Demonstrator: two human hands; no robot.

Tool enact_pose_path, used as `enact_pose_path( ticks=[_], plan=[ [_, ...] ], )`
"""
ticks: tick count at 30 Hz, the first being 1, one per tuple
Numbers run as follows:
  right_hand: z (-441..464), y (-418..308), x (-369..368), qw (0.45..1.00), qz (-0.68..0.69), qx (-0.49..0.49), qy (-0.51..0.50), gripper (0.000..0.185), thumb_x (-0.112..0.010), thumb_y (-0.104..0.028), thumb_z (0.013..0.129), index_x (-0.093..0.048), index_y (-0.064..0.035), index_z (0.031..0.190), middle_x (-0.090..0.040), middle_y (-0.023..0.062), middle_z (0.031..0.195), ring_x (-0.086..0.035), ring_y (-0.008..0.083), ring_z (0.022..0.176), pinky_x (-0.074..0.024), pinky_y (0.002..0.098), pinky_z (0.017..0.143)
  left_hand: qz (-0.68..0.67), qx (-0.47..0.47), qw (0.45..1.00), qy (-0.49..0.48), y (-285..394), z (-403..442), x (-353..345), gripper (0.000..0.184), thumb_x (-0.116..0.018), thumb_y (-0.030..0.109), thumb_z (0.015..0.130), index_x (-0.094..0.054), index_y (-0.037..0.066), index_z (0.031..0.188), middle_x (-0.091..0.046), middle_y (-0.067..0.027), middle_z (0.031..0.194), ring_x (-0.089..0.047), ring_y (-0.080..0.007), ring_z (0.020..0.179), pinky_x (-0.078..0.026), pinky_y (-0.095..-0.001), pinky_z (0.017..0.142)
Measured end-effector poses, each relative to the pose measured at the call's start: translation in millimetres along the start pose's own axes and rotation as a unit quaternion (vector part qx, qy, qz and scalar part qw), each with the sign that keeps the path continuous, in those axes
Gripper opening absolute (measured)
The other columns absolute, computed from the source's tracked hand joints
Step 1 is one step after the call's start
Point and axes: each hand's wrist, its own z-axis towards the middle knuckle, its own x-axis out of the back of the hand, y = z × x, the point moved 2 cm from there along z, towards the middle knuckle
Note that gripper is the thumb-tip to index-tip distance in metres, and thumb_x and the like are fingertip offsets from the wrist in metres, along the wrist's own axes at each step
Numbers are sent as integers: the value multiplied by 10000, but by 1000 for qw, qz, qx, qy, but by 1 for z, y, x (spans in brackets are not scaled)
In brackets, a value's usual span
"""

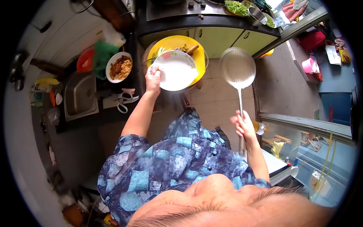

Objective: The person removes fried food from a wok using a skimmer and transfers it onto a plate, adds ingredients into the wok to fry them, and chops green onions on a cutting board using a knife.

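My left hand (153, 78) grips the rim of a white plate (177, 73) with a patterned edge; its inside looks bare. Behind and partly under the plate is a yellow basin (200, 62), with cut greens and a wooden-handled tool showing at its edge. My right hand (245, 125) is closed on the long handle of a metal skimmer (238, 68). The skimmer's wide round head points away from me, to the right of the basin and apart from it. Its handle runs down past my wrist, and the fingers are slightly blurred.
On the left counter are a bowl of browned food (120, 68), a green bag (103, 56), scissors (123, 102) and a sink (80, 94). A stove (172, 11) and a plate of greens (236, 7) are at the far counter. A glass-and-metal partition (302, 121) stands right.
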Motion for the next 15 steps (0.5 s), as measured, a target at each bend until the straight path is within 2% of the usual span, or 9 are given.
enact_pose_path(
  ticks=[1,3,7,9,10,11,12,13,15],
  plan=[
    [21,-14,-14,999,-12,32,17,321,-539,-272,960,-376,-107,1182,-628,133,970,-289,3,406,-272,150,348,-28,16,999,-18,3,-2,-25,329,-503,-20,869,-482,45,1190,-566,-10,996,-547,-74,838,-476,-217,738],
    [66,-31,-21,995,-15,97,-11,400,-592,-331,926,-364,-104,1165,-605,205,1147,-304,2,414,-281,152,356,-40,24,998,-44,19,-25,-84,424,-504,-25,871,-411,117,1260,-575,-26,994,-558,-86,841,-485,-226,731],
    [155,-63,-41,991,32,125,-35,443,-630,-362,897,-381,-108,1161,-540,25,876,-307,4,440,-289,147,376,-60,13,986,-157,0,7,-156,402,-489,-50,851,-406,154,1187,-547,-12,968,-554,-77,851,-470,-203,717],
    [155,-62,-40,994,24,102,19,356,-624,-184,875,-401,-109,1143,-443,-21,790,-331,9,461,-299,155,373,-13,12,985,-170,-9,6,-163,331,-505,-56,837,-479,127,1111,-523,-14,985,-550,-95,854,-461,-230,702],
    [154,-57,-32,993,45,106,25,341,-611,-145,867,-406,-107,1137,-452,-18,796,-335,10,465,-303,158,372,93,-71,982,-147,-11,5,-167,287,-550,-36,816,-527,119,1057,-531,-28,989,-556,-125,842,-458,-257,713],
    [158,-63,-26,991,69,112,27,331,-597,-107,858,-411,-106,1131,-460,-15,802,-339,11,469,-308,162,371,200,-159,959,-120,-7,11,-175,243,-595,-16,795,-576,110,1002,-538,-43,994,-563,-155,830,-455,-284,723],
    [160,-71,-22,990,72,112,37,331,-571,-57,850,-395,-112,1124,-457,-5,814,-350,20,463,-325,174,366,383,-294,873,-77,23,4,-190,195,-651,24,773,-604,97,947,-542,-57,983,-556,-176,837,-449,-304,772],
    [161,-74,-19,989,78,114,45,333,-564,-44,850,-387,-115,1123,-456,0,819,-355,24,461,-330,177,365,541,-412,732,-29,52,-5,-207,160,-706,63,752,-633,85,892,-545,-71,972,-549,-197,845,-443,-324,821],
    [171,-77,-12,987,89,119,61,340,-550,-19,851,-371,-122,1121,-456,10,830,-366,31,459,-338,183,363,568,-459,676,-98,41,16,-233,94,-671,86,759,-633,87,846,-575,-94,857,-571,-261,777,-448,-368,758]
  ],
)
